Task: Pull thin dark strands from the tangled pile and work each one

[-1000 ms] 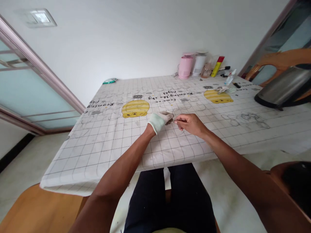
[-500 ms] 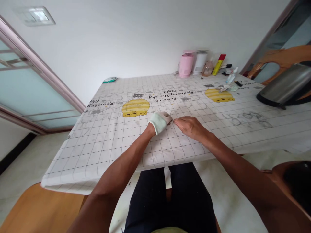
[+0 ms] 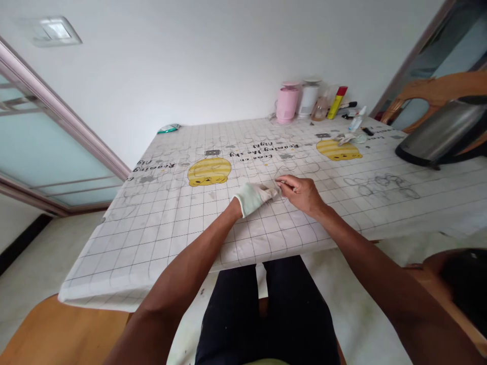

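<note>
My left hand (image 3: 254, 198) wears a white work glove with a pale green cuff and rests low over the checked tablecloth (image 3: 175, 223). Its fingers point right and are drawn together. Bare, my right hand (image 3: 302, 193) meets them from the other side, thumb and forefinger pinched at the gloved fingertips. Whatever lies between the two hands is too small to make out. To the right of my right hand, a group of thin dark loops (image 3: 380, 186) lies on the cloth.
Along the wall stand a pink device (image 3: 287, 104), a white device (image 3: 309, 99), a bottle (image 3: 320, 108) and a yellow can with a red cap (image 3: 337, 103). A steel kettle (image 3: 443, 132) is at the right. A crumpled cloth item (image 3: 352, 138) and a green packet (image 3: 168, 129) lie farther back.
Both hands have shifted slightly right. My gloved fingers now reach farther toward my right hand, and the small gap between the hands has closed. The camera view has turned slightly.
</note>
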Tool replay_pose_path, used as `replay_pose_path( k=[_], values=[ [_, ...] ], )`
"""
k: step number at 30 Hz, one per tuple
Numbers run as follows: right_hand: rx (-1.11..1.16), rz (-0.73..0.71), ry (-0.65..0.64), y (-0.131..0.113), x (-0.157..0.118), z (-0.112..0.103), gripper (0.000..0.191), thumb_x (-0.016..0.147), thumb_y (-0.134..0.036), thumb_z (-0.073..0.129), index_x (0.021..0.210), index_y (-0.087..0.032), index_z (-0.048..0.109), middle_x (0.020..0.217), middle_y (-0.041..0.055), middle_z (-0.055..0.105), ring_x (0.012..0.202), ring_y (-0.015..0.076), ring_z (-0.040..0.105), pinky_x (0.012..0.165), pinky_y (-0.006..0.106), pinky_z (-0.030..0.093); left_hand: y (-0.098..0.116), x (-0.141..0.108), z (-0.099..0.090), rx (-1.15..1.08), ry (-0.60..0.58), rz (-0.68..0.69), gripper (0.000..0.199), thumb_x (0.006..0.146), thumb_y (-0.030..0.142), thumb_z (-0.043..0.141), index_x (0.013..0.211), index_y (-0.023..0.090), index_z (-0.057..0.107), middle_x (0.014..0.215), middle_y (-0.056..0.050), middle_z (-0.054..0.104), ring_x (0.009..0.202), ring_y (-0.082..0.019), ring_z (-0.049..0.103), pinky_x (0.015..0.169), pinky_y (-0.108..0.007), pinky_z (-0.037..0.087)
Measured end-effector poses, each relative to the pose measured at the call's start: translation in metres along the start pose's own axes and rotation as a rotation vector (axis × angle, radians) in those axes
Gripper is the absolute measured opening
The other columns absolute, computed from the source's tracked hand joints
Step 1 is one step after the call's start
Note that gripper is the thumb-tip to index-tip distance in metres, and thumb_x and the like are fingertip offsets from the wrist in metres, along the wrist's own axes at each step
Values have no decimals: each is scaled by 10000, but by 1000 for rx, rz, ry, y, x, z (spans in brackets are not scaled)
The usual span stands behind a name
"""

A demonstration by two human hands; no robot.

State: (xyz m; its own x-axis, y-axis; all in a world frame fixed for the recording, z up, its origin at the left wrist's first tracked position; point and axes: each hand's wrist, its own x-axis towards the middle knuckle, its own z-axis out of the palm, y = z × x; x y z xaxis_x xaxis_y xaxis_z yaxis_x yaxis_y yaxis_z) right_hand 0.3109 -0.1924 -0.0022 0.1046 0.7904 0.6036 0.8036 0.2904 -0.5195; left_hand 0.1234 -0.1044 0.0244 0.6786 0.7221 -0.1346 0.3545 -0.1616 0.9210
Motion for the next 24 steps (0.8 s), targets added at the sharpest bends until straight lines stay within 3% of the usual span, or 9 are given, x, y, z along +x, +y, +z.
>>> replay_pose_path(
  k=[3, 5, 14, 19, 21, 24],
  values=[
    [2, 24, 32, 3, 0, 3, 217, 998, -310, 616, 1091, -221, 791, 765, 20, 764, 667, 174, 704, 653, 286, 513, -9, 6, 11, -85, -90, -24, 236, 878, 378, 746, 830, 149, 771, 742, -58, 746, 603, -140, 642, 534, -247, 499],
    [-14, 27, 38, 5, -1, 2, 211, 995, -299, 607, 1068, -221, 789, 720, 9, 738, 631, 164, 678, 651, 287, 506, -11, 9, 14, -181, -89, -69, 190, 894, 308, 720, 811, 142, 756, 757, -76, 759, 589, -137, 655, 548, -255, 527],
    [-6, 54, -55, -1, -15, -6, 222, 1011, -307, 572, 1020, -217, 775, 659, -11, 691, 581, 145, 632, 632, 278, 494, 14, 1, -3, -239, 164, -211, 211, 955, 174, 598, 748, 169, 640, 632, -35, 683, 521, -130, 631, 545, -256, 518],
    [71, 147, -79, -5, -15, -11, 223, 1003, -331, 589, 1017, -224, 783, 653, -11, 703, 551, 139, 619, 576, 266, 479, 12, 4, -1, -231, 104, -231, 162, 952, 279, 657, 846, 160, 686, 710, -66, 746, 577, -160, 689, 570, -266, 539],
    [95, 185, -89, -6, -13, -14, 235, 996, -348, 593, 1014, -219, 789, 654, -4, 706, 543, 141, 616, 553, 266, 473, 10, 3, -3, -234, 79, -212, 227, 970, 361, 652, 886, 154, 696, 769, -89, 770, 609, -173, 708, 592, -278, 551],
    [131, 219, -85, -2, -11, -18, 257, 988, -376, 606, 1031, -209, 796, 650, 6, 702, 559, 152, 637, 545, 269, 482, 8, 2, -10, -282, 140, -126, 368, 996, 507, 610, 958, 150, 692, 898, -122, 794, 697, -181, 737, 662, -289, 580]
  ],
)
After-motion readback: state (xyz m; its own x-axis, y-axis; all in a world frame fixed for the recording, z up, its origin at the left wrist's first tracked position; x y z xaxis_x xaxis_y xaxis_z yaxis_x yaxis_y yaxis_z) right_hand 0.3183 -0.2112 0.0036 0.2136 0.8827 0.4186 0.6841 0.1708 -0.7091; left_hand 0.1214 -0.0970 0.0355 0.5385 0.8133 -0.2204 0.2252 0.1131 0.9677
